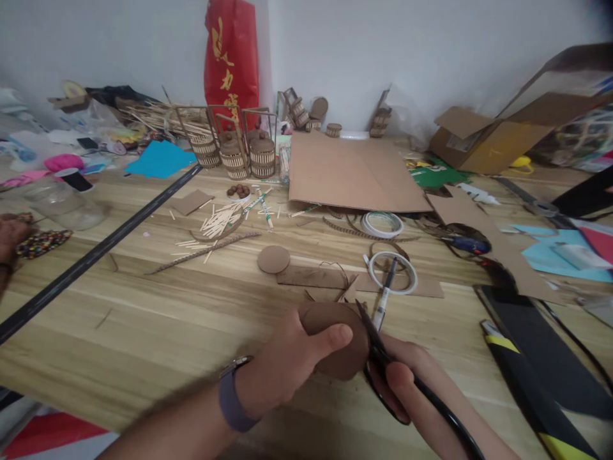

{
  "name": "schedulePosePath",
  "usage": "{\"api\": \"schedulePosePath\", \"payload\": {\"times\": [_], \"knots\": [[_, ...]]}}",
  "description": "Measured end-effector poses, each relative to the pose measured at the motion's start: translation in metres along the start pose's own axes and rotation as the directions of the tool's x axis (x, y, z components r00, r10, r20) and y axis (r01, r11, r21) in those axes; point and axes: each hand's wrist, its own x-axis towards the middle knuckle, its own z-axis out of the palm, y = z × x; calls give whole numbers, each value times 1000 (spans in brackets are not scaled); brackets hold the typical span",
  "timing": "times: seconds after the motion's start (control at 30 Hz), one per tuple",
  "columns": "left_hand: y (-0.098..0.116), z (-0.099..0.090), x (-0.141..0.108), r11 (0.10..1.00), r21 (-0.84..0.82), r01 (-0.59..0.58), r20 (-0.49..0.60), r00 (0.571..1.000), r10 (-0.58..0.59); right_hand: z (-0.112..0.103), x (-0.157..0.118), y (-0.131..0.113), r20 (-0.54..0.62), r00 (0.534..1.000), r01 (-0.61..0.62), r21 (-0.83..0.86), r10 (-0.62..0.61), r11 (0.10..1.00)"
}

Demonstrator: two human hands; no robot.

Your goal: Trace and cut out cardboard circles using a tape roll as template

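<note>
My left hand [297, 351], a watch on its wrist, grips a round piece of brown cardboard [332, 358] with the thumb lying across its face. Black-handled scissors [376, 348] are held in my right hand [407, 374], their blades at the right edge of the disc. Whether the blades touch the cardboard I cannot tell. Just beyond my hands lie cardboard offcuts [352, 291] and a cardboard strip [311, 276]. A smaller cardboard disc [273, 259] rests flat to the left of the strip. A pen [385, 297] leans across a white tape roll [407, 287].
Small stick-sided baskets [234, 160] stand at the back near a red bag [232, 57]. A large cardboard sheet [354, 169] lies mid-table, with a glue gun [462, 243] to its right. At far left, another person's hand [14, 230] is near beads [45, 245].
</note>
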Motion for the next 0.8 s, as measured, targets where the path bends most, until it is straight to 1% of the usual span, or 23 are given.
{"api": "schedulePosePath", "payload": {"times": [0.13, 0.3, 0.4, 0.53, 0.63, 0.8], "knots": [[2, 1, -1, 1000, -18, 6, 9, 1000, -6, 1, -2, 2, -8, 1000, -5, 3, 5, 1000], [6, 1, -2, 999, 33, -9, 1, 1000, 9, 0, -7, 6, -15, 999, -51, -38, 50, 998], [8, 1, -1, 999, 38, -27, 7, 1000, 27, 0, -8, 7, -13, 997, -71, -28, 71, 997], [7, -1, 0, 999, 37, -19, 12, 1000, 19, -1, -6, 6, -19, 998, -67, -40, 66, 997], [6, -2, 0, 999, 43, -4, 10, 1000, 3, -2, -5, 5, 3, 998, -70, -32, 70, 997], [6, -3, 1, 1000, 14, 8, 10, 1000, -8, -3, -5, 4, -11, 998, -68, -24, 67, 997]]}}
